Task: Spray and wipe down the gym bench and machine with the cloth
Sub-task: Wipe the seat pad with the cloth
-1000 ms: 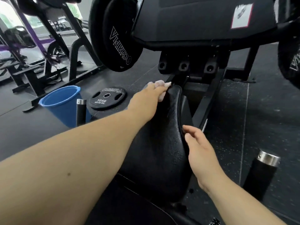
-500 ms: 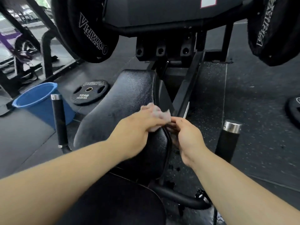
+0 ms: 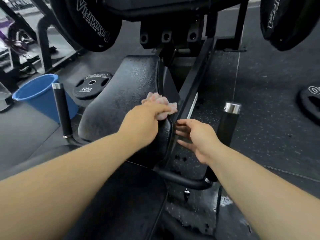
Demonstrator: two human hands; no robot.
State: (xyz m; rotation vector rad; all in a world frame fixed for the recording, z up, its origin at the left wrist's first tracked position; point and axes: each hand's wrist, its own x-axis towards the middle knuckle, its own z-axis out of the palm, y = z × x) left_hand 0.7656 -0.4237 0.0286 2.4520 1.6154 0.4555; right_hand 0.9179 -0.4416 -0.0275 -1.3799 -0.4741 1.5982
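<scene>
The black padded seat of the machine lies in the middle of the head view, its surface speckled with droplets. My left hand grips a crumpled pale pink cloth and presses it on the seat's right edge. My right hand hovers just right of that edge with its fingers spread and relaxed, holding nothing. Behind the seat stands the machine's black frame, with large black weight plates hanging at the top left and top right.
A blue bucket stands on the floor at left, beside a black handle post. A 10 kg plate lies flat behind it. Another chrome-capped post rises at right, and a plate lies at the far right edge.
My left hand pulled the cloth back from the seat's far end to its right edge. My right hand left the cloth's side and opened its fingers, drifting slightly right.
</scene>
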